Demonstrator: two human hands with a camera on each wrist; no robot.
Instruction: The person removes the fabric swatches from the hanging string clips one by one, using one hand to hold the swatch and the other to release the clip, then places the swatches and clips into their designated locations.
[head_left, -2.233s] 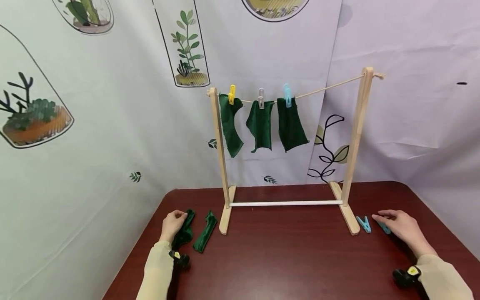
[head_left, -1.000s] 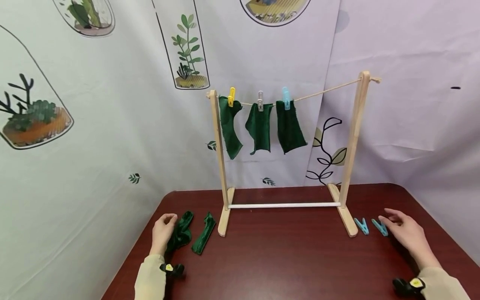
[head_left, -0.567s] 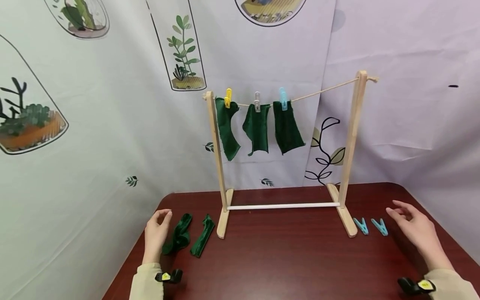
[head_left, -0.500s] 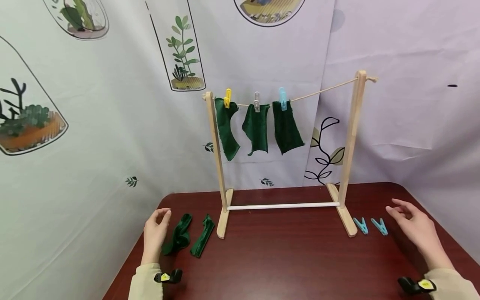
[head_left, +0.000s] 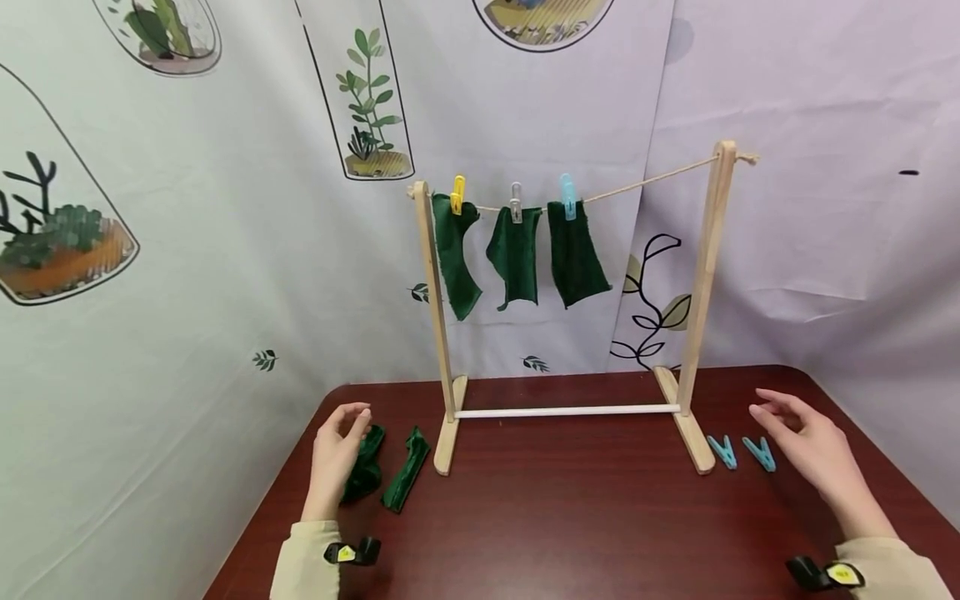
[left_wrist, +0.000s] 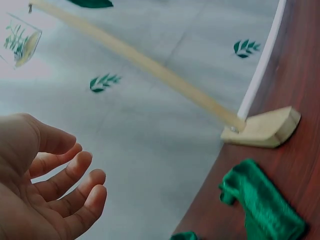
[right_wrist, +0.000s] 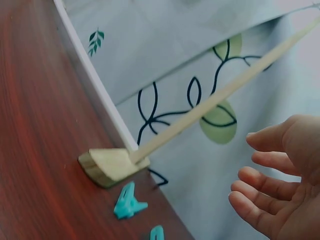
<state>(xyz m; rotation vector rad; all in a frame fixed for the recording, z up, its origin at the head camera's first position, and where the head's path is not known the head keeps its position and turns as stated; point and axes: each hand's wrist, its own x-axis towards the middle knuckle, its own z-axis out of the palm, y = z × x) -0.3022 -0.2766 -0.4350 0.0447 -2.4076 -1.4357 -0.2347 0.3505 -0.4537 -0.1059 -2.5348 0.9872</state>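
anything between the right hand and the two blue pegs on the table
Nothing visible. The right hand hovers open just right of the two blue pegs, which lie on bare table beside the rack's foot. The foot is on the pegs' far side, not between.

No text, label, brand, number or sign can be read in any view; the backdrop cloth (head_left: 225, 250) behind the wooden drying rack (head_left: 705, 275) carries only drawn plants and leaves, without letters, and the small yellow tags on the black wrist mounts (head_left: 352, 552) below the rack are too small to tell whether they carry any writing
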